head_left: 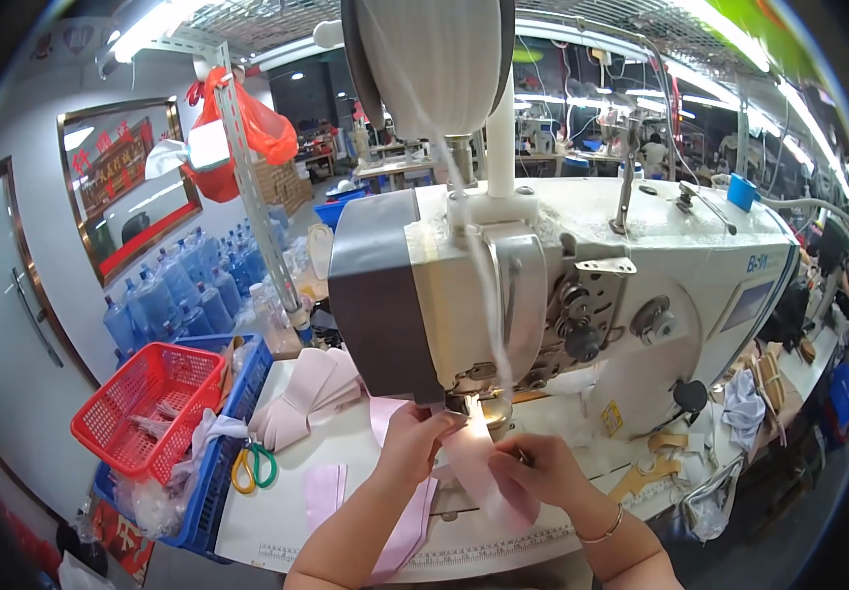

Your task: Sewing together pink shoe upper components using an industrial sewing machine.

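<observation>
A: Where is the pink piece (488,482)?
B: Under the head of the white sewing machine (582,285), running from the needle area down toward the front edge of the desk (247,531).

A: How does it look?
B: A pale, flexible band. Its upper end glows almost white under the machine's lamp; lower down it turns a deeper, rosier pink. It bends as it comes toward the person, and its near end looks rounded and slightly blurred.

A: And the hands?
B: The right hand (542,467) has its fingers bent in and pinches the band's right edge. A small dark bit shows by those fingertips; I can't tell what it is. The left hand (412,444) is curled, thumb and fingertips close together at the band's upper left edge. Whether it grips the band, I cannot tell.

A: Anything similar nearby?
B: Pale pink pieces (311,388) lie overlapping to the left, beyond green-and-yellow-handled scissors (253,466).
</observation>
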Available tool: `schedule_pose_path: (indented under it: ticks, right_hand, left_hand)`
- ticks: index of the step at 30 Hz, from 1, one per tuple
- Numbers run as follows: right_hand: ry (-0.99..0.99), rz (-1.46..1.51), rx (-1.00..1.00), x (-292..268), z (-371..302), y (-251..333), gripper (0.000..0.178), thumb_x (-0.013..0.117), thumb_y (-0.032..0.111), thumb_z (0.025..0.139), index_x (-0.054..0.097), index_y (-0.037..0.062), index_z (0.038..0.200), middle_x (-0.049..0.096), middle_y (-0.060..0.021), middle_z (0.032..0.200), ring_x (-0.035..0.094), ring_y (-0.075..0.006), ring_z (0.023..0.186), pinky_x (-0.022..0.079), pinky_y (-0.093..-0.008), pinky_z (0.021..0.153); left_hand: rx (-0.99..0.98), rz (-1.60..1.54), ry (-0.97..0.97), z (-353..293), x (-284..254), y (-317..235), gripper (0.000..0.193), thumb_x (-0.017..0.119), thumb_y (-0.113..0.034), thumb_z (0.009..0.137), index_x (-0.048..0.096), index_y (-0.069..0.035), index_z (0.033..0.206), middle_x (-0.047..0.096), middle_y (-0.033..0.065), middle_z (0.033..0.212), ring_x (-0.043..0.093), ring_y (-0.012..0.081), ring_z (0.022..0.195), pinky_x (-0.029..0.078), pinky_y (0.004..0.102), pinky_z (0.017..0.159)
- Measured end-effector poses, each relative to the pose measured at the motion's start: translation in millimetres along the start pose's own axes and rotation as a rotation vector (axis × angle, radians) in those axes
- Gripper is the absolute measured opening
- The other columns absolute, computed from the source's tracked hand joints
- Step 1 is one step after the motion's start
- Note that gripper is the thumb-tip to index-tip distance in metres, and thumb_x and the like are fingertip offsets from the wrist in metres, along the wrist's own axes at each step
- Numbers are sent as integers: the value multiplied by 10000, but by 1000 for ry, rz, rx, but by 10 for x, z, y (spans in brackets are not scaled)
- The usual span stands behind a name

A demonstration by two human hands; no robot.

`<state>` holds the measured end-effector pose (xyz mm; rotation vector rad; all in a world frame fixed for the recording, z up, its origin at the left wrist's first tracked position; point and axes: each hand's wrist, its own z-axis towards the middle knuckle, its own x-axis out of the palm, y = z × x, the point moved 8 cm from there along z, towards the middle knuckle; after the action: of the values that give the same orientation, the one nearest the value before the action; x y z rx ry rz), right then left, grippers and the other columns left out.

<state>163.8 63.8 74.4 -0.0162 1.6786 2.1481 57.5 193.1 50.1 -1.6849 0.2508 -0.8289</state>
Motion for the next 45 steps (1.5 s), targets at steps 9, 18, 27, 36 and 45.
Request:
schedule_pose_path:
  ticks: [9,18,27,36,45]
  right_hand:
    - [15,71,85,83,34,-173,103,623,87,823,643,-11,845,578,24,635,485,-14,537,385,-167,478]
    - [16,119,119,93,12,-186,145,635,128,813,635,-14,844,580,14,638,482,-19,572,397,-177,503]
    - [5,86,115,73,107,-217,110,619,92,825,620,-17,838,573,23,638,484,-19,559,391,-162,495]
    - [-204,-620,-165,-636,448,187,82,643,96,682,642,35,737,609,-94,645,576,-204,578,461,-309,580]
    - [-358,-996,-806,84,-118,453,357,637,56,624,628,177,959,579,41,1007,523,-182,762,467,-270,634]
  left_hand:
    - [-3,-162,-24,-2,-9,76,193,566,35,747,539,53,937,606,130,899,612,178,805,509,267,689]
    - [16,-217,1,-30,23,83,192,565,41,755,537,37,945,603,108,886,603,163,776,503,254,674]
    - [62,-176,-44,87,-24,26,236,549,64,764,511,25,993,591,118,913,618,178,806,535,291,732]
    - [320,953,181,109,109,-516,265,648,-78,679,609,-31,937,617,19,886,571,125,815,442,267,763]
    - [-50,682,262,241,-63,-82,209,626,-113,768,609,-38,963,593,2,882,534,90,822,433,228,743]
